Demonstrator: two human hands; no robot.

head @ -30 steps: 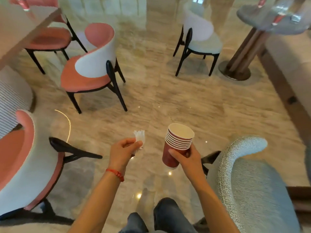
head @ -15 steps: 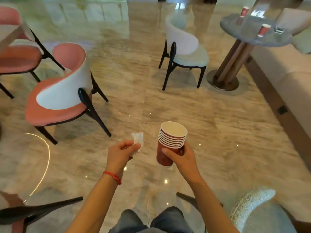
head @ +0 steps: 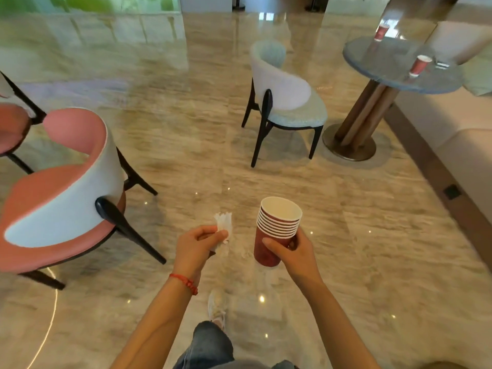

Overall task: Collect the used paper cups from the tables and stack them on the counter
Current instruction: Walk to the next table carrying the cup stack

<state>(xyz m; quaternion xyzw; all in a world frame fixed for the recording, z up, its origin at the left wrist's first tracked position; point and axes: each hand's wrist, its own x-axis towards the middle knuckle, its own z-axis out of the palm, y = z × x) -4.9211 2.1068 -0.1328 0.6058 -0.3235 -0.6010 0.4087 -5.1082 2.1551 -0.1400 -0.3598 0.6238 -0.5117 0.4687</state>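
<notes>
1. Gripping a stack of red paper cups (head: pixel 277 230), the right hand (head: pixel 295 254) has its fingers curled round the lowest cup's wall, with the thumb laid across the near side just under the banded rims. The stack stands nearly upright, its white inside open to the camera above the fingers.
2. Left of that stack, and apart from it, the left hand (head: pixel 195 249) pinches a crumpled white napkin (head: pixel 223 226); the fingertips are closed tight on its lower part and the paper sticks up past them. A red bracelet (head: pixel 186 283) circles that wrist.
3. Well beyond the right hand's fingers, up and to the right, a round grey table (head: pixel 386 62) on a wooden pedestal carries two more red cups: one cup (head: pixel 419 65) near its right edge, and a farther cup (head: pixel 380 31) at the back edge.
4. Between the fingers and that table stands a pale blue chair (head: pixel 287 102) with black legs, pulled in beside the pedestal.
5. Off beyond the left hand's fingers, to the left, sits a pink and white chair (head: pixel 66 187).
6. Below both hands lies a glossy marble floor (head: pixel 186 129), with a jeans leg and a light shoe (head: pixel 217 306) on it.
</notes>
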